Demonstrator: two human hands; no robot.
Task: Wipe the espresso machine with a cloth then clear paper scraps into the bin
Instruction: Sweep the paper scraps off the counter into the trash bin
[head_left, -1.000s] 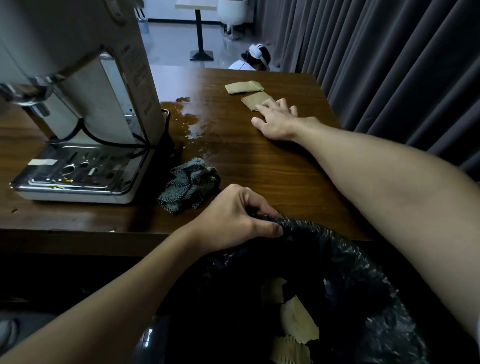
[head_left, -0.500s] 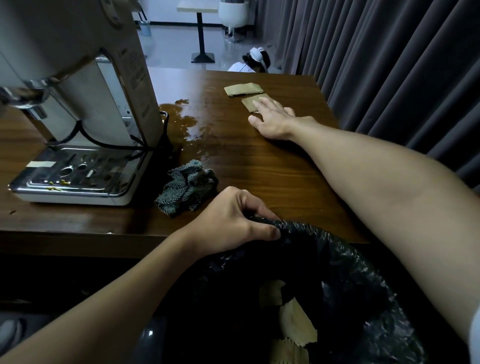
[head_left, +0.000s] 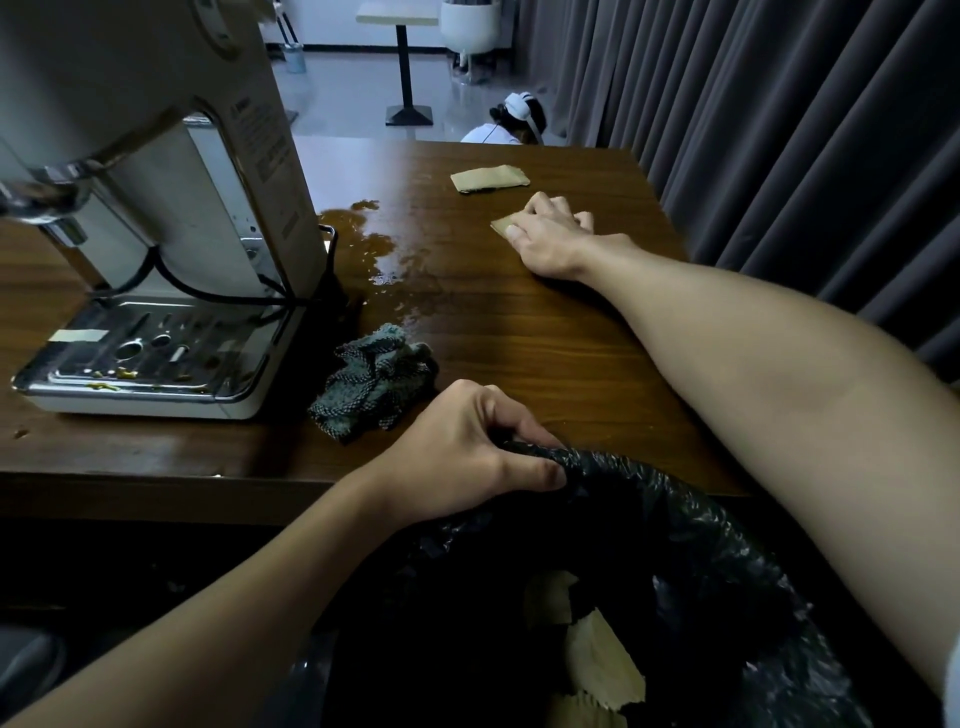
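Note:
The espresso machine (head_left: 171, 218) stands at the table's left, its drip tray (head_left: 150, 358) facing me. A crumpled grey-green cloth (head_left: 371, 382) lies beside it near the front edge. My left hand (head_left: 467, 452) grips the rim of the black bin bag (head_left: 691, 525), which holds several tan paper scraps (head_left: 597, 660). My right hand (head_left: 550, 239) lies flat over a tan paper scrap (head_left: 503, 224) far across the table, fingers covering most of it. Another tan scrap (head_left: 488, 179) rests just beyond, untouched.
A brown liquid spill (head_left: 384, 249) spreads on the wooden table (head_left: 545, 343) right of the machine. Dark curtains (head_left: 779, 130) hang along the right. Behind the table a person with a white headset (head_left: 519, 117) sits low, near a pedestal table (head_left: 402, 62).
My right hand has slid slightly forward and pressed down over the nearer scrap, covering more of it. My left hand keeps hold of the bin bag rim.

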